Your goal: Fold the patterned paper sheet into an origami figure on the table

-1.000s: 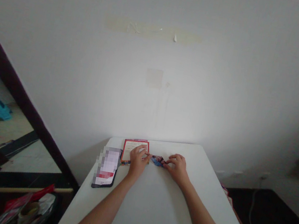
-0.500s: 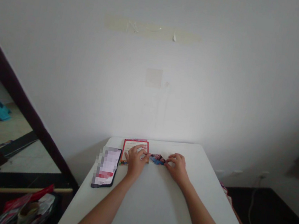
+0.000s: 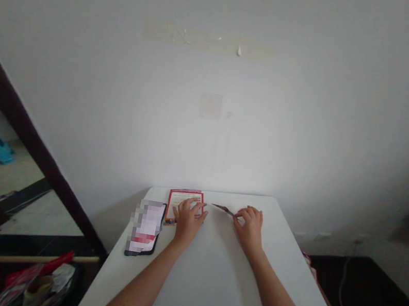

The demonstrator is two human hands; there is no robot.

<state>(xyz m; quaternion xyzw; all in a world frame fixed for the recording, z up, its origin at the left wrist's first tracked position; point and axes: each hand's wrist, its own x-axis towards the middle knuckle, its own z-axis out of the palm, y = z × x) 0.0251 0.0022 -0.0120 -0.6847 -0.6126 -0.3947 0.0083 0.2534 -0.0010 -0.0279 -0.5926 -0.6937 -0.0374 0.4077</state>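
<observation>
The phone point(image 3: 150, 230) lies leftmost on the table point(image 3: 213, 285), probably placed for easy viewing. Beside it, the left hand point(image 3: 190, 218), thumb and finger parted around nothing, overlaps the red-bordered booklet point(image 3: 176, 201). The thin piece point(image 3: 224, 208), perhaps paper seen edge-on, juts leftward from the right hand point(image 3: 250, 227), pinched at one end, likely leaving the rest exposed.

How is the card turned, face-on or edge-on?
Edge-on: the card shows as a thin sliver, pinched by the right hand; the left hand is off it.
</observation>
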